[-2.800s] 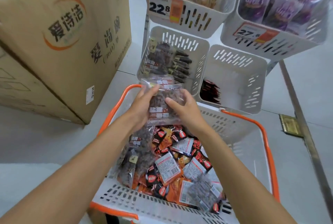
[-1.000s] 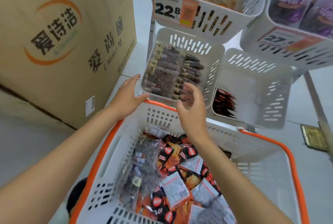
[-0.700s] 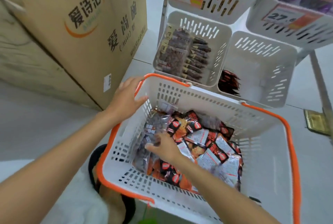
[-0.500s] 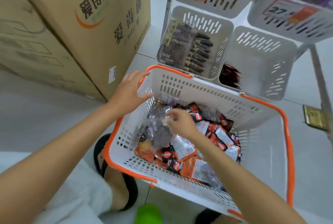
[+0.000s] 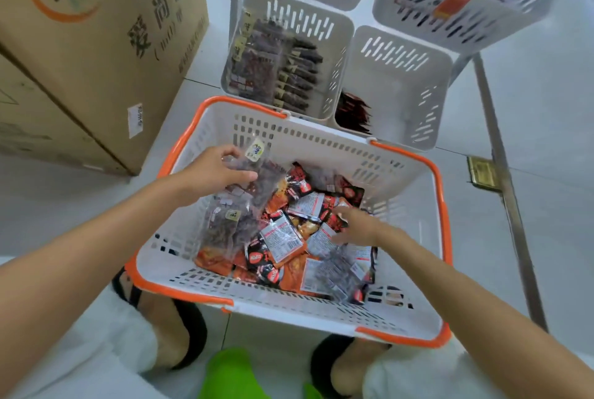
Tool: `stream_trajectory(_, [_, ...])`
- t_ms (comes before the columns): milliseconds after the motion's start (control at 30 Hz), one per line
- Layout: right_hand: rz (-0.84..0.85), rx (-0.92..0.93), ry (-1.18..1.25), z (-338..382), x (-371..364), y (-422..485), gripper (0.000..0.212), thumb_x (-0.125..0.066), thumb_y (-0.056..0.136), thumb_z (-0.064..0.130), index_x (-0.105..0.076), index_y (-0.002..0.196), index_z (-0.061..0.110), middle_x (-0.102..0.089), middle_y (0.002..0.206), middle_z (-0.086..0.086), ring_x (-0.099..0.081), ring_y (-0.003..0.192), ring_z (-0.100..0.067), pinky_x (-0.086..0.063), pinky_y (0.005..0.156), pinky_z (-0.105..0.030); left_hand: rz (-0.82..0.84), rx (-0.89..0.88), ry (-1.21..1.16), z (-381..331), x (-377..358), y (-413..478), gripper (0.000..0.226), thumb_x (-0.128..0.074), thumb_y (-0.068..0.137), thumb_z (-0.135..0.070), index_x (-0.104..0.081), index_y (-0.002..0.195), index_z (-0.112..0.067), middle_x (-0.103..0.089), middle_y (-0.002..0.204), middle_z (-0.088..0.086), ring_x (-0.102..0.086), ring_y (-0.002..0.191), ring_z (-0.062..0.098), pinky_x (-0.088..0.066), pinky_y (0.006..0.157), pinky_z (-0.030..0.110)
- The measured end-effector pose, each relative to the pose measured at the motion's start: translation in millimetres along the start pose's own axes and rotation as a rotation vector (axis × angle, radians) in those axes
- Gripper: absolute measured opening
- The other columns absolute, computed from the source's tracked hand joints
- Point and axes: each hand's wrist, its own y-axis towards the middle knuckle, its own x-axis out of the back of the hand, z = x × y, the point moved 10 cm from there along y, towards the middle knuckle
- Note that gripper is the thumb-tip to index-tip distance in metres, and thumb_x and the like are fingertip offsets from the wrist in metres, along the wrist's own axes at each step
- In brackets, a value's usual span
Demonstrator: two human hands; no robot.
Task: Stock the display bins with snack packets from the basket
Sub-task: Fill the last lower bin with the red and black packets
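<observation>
Head view: tiled floor [image 5: 546, 173], cardboard box [image 5: 96, 61] beside basket [image 5: 321, 141]; left hand [image 5: 215, 173] grips clear packet [image 5: 266, 180], right hand [image 5: 360, 225] rests open.

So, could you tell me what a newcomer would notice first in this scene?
The white basket with its orange rim fills the centre, heaped with red and orange snack packets. The left hand grips a clear packet of dark snacks there, while the right hand reaches among the rest. Beyond stand the display bins, one nearly empty.
</observation>
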Motion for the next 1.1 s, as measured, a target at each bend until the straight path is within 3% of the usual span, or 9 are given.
stream_trajectory(167, [-0.214,-0.051,0.166,-44,-62,-12,0.056,-0.082,0.076,0.018,-0.057,0.125,0.011,-0.022,0.149,-0.011,-0.051,0.115,-0.029,-0.041,0.088,-0.025,0.007,0.024,-0.124,18,-17,6,0.02,-0.07,0.091,-0.017,-0.057,0.099,-0.031,-0.072,0.108,0.001,-0.069,0.078,0.008,-0.052,0.071,0.025])
stream_trajectory(300, [-0.18,0.096,0.266,-24,-52,-24,0.032,-0.077,0.079,0.012,-0.045,0.079,0.016,-0.047,0.092,-0.003,-0.044,0.082,-0.02,-0.034,0.064,-0.024,0.021,0.087,-0.225,25,-30,9,0.018,-0.064,0.095,-0.016,-0.063,0.107,-0.03,-0.064,0.116,-0.001,-0.066,0.104,0.018,-0.061,0.07,0.034])
stream_trajectory(400, [-0.288,0.137,0.447,-5,0,-38,0.029,-0.073,0.085,0.014,-0.044,0.082,0.015,-0.049,0.075,-0.001,-0.045,0.067,-0.018,-0.04,0.068,-0.035,0.042,0.116,-0.3,28,-41,9,0.03,-0.06,0.098,-0.018,-0.054,0.125,-0.03,-0.055,0.127,-0.005,-0.06,0.113,0.02,-0.062,0.071,0.04])
stream_trajectory(533, [-0.578,0.214,0.731,40,83,-66,0.017,-0.065,0.092,0.032,-0.056,0.094,0.017,-0.064,0.099,-0.005,-0.064,0.091,-0.027,-0.058,0.077,-0.044,0.086,0.078,-0.367,9,-63,0,0.031,-0.062,0.093,-0.035,-0.049,0.121,-0.038,-0.05,0.127,-0.01,-0.063,0.104,0.019,-0.059,0.083,0.051])
stream_trajectory(667, [-0.373,0.457,0.841,117,96,-78,0.034,-0.042,0.104,0.038,-0.072,0.109,0.022,-0.07,0.117,0.005,-0.066,0.104,-0.008,-0.055,0.09,-0.027,0.213,0.064,-0.559,-12,-97,-6,0.069,-0.069,0.077,-0.058,-0.044,0.136,-0.032,-0.063,0.128,0.013,-0.07,0.101,0.038,-0.059,0.079,0.049])
stream_trajectory(767, [-0.456,0.529,0.596,135,116,-85,0.034,-0.054,0.1,0.028,-0.06,0.132,0.02,-0.06,0.133,0.007,-0.055,0.119,-0.002,-0.045,0.106,-0.028,0.132,0.054,-0.725,-21,-81,-5,0.071,-0.074,0.078,-0.033,-0.041,0.139,-0.019,-0.068,0.12,0.02,-0.073,0.095,0.035,-0.061,0.067,0.043])
stream_trajectory(867, [-0.543,0.543,0.226,141,134,-82,0.075,-0.071,0.088,0.034,-0.034,0.152,0.029,-0.038,0.154,0.005,-0.031,0.141,-0.011,-0.023,0.119,-0.036,0.119,0.049,-0.739,-31,-62,-5,0.064,-0.072,0.078,-0.032,-0.039,0.13,-0.018,-0.067,0.122,0.02,-0.074,0.086,0.03,-0.061,0.063,0.04])
stream_trajectory(967, [-0.615,0.452,0.108,132,146,-66,0.084,-0.075,0.076,0.057,-0.039,0.146,0.031,-0.051,0.13,0.004,-0.043,0.121,-0.013,-0.034,0.105,-0.034,0.149,0.045,-0.633,-38,-55,-7,0.077,-0.06,0.073,-0.063,-0.044,0.135,-0.021,-0.065,0.126,0.019,-0.071,0.1,0.033,-0.061,0.072,0.041])
stream_trajectory(1100, [-0.579,0.283,0.599,109,144,-44,0.057,-0.068,0.077,0.066,-0.052,0.112,0.023,-0.057,0.099,0.011,-0.057,0.082,-0.003,-0.045,0.067,-0.019,0.192,-0.052,-0.6,-62,-58,-3,0.078,-0.045,0.075,-0.075,-0.051,0.137,-0.027,-0.068,0.126,0.007,-0.067,0.112,0.029,-0.058,0.087,0.05])
